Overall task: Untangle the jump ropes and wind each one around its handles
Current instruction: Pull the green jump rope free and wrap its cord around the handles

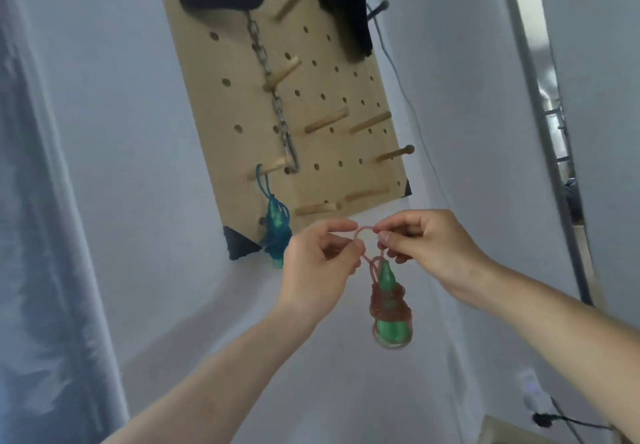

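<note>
A pink jump rope (389,300) is wound around its green handles and hangs in the air below my hands. A short loop of its rope arches between my two hands. My left hand (320,263) pinches the left end of that loop and my right hand (427,249) pinches the right end. A blue jump rope (275,232), wound around its teal handles, hangs by a loop from a wooden peg at the lower left of the pegboard (242,104).
The wooden pegboard on the white wall carries several pegs, a metal chain (273,97) and dark fabric items at the top. Two bare pegs (317,208) stick out just above my hands. A curtain hangs at the left and a doorway opens at the right.
</note>
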